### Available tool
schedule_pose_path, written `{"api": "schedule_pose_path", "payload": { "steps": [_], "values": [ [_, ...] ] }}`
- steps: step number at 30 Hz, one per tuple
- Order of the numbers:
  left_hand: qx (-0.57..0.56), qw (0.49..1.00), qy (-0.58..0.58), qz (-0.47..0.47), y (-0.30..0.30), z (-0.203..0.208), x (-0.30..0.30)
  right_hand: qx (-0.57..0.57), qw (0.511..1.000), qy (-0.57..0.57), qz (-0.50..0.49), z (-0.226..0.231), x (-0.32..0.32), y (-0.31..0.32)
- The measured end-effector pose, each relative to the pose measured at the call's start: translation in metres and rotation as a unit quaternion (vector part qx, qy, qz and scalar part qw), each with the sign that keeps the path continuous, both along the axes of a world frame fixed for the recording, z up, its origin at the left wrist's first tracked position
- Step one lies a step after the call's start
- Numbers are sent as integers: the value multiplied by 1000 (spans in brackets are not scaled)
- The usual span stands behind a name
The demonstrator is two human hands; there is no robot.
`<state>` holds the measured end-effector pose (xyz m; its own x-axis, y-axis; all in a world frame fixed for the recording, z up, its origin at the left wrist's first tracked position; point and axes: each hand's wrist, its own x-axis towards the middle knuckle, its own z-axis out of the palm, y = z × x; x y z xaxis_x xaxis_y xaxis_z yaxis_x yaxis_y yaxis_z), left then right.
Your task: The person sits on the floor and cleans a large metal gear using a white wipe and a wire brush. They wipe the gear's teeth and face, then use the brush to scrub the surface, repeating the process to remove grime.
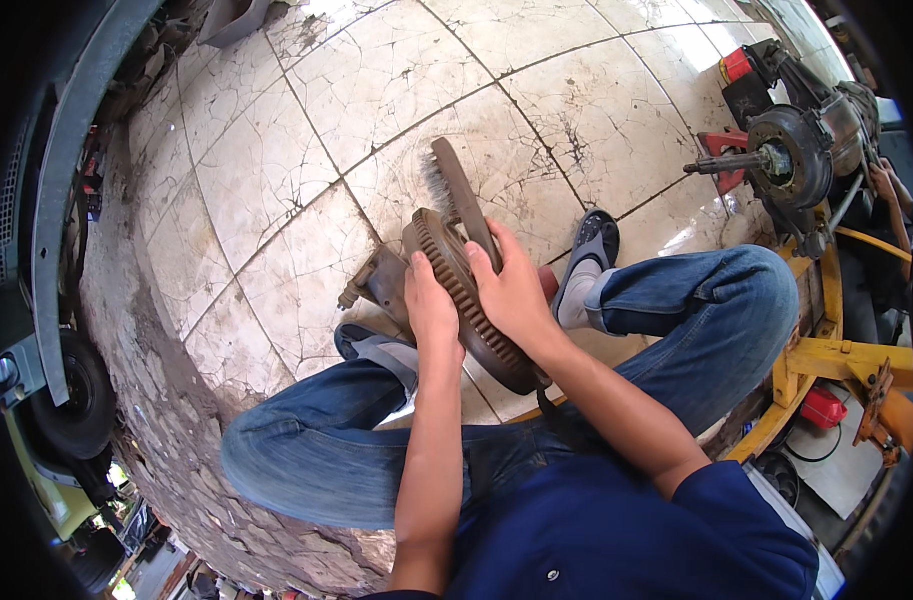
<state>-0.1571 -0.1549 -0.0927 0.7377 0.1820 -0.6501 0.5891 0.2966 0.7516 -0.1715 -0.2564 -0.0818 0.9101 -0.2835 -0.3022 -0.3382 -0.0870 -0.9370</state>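
Between my knees stands a round, brown metal wheel with a toothed rim (444, 262), tilted on edge. My left hand (433, 305) is wrapped against its left side, fingers on the teeth. In my right hand (513, 290) is a wire brush (458, 192), its dark handle running up and left from my grip and its grey bristles facing left. My right fingers lie close to the wheel's face; whether they also touch it is hidden. Just left of the wheel, a boxy metal part with a threaded fitting (381, 282) sits by my left foot, partly covered by my hand.
Cracked white floor tiles (406, 70) spread ahead. On the right stands an axle hub assembly (786, 155) with a shaft pointing left, near a yellow metal frame (826, 350). Another person's arm (888, 190) shows beyond it. A vehicle's tyre (73, 392) is at far left.
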Motion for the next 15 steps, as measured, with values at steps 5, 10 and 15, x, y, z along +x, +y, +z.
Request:
{"api": "schedule_pose_path", "payload": {
  "steps": [5, 10, 15],
  "values": [
    [37, 999, -16, -9, -1, 14, -12, -33, 998, -24, 39, 22, -5, 3],
    [68, 995, -70, -31, -18, 13, -20, -56, 998, -41, 5, 32, -3, -9],
    [93, 985, -140, -42, -24, 11, -20, -82, 992, -91, -26, 29, 1, -17]
  ]
}}
